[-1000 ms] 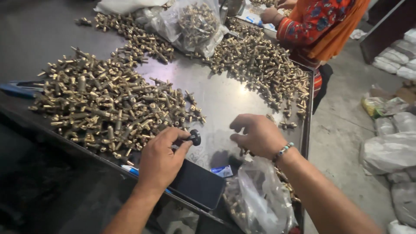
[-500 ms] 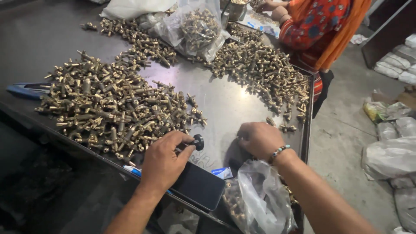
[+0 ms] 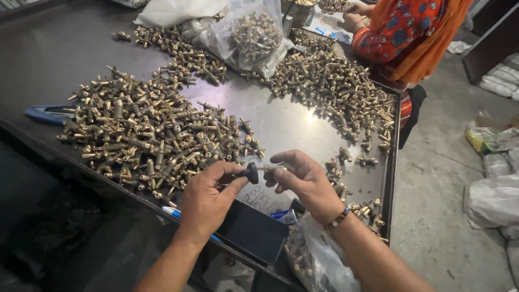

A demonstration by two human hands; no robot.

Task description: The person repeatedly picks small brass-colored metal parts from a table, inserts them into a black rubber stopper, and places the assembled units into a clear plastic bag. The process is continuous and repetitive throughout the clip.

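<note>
Your left hand [image 3: 208, 197] pinches the small black round knob [image 3: 251, 172]; your right hand [image 3: 305, 181] grips the slim brass fitting [image 3: 268, 168] – both above the dark metal worktop [image 3: 281, 121]. Keep them aligned – twist gently.

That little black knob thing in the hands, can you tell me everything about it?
The black knob is small, round and dark, matte like plastic or rubber. The left hand pinches it between thumb and fingers. It meets a thin brass piece held by the right hand, above the dark metal table near the phone.
</note>
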